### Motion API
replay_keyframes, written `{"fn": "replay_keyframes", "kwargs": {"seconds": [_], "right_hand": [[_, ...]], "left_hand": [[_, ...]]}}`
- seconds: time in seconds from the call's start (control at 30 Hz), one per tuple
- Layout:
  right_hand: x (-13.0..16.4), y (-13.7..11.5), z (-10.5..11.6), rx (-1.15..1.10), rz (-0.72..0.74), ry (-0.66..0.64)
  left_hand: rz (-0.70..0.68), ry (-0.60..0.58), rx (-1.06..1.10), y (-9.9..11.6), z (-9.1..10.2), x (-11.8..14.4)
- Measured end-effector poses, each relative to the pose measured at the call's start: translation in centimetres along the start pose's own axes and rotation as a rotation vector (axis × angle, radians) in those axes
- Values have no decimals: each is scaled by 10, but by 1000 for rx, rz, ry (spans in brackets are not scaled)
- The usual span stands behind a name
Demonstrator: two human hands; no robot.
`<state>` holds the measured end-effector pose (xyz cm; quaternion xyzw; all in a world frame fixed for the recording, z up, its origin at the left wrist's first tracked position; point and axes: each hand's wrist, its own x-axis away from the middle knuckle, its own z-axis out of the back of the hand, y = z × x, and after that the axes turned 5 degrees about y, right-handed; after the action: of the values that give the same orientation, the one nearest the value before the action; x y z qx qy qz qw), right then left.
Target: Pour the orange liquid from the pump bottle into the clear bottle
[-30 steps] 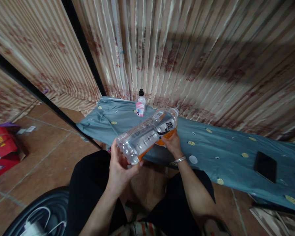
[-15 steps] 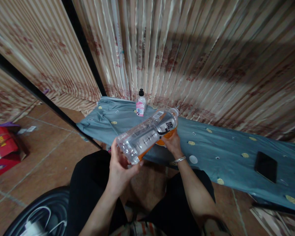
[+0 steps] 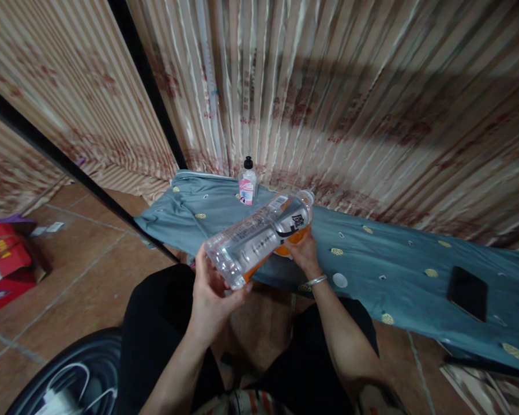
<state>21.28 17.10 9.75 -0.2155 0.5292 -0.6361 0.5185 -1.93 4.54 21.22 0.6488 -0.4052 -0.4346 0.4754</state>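
I hold a large clear plastic bottle with an orange and black label, lying almost on its side above my lap. My left hand cups its base, which points toward me. My right hand grips it near the neck, and a thin bracelet sits on that wrist. The bottle looks nearly empty, with a little orange showing along its underside. Its cap end points at the curtain and hangs over the edge of a low surface draped in blue-grey cloth.
A small bottle with a black cap and pink label stands at the cloth's far edge. A black phone lies on the cloth at the right. Striped curtains hang behind. A red box sits on the tiled floor at left.
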Motion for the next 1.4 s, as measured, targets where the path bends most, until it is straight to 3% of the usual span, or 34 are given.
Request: {"fn": "replay_keyframes", "kwargs": {"seconds": [0.77,1.4], "right_hand": [[-1,-2,1,37,-27,2],[1,-2,3,0,-7,-10]], "left_hand": [[32,-3,-20,-1,1,1],[-19,19,-17,-2,0,1]]}}
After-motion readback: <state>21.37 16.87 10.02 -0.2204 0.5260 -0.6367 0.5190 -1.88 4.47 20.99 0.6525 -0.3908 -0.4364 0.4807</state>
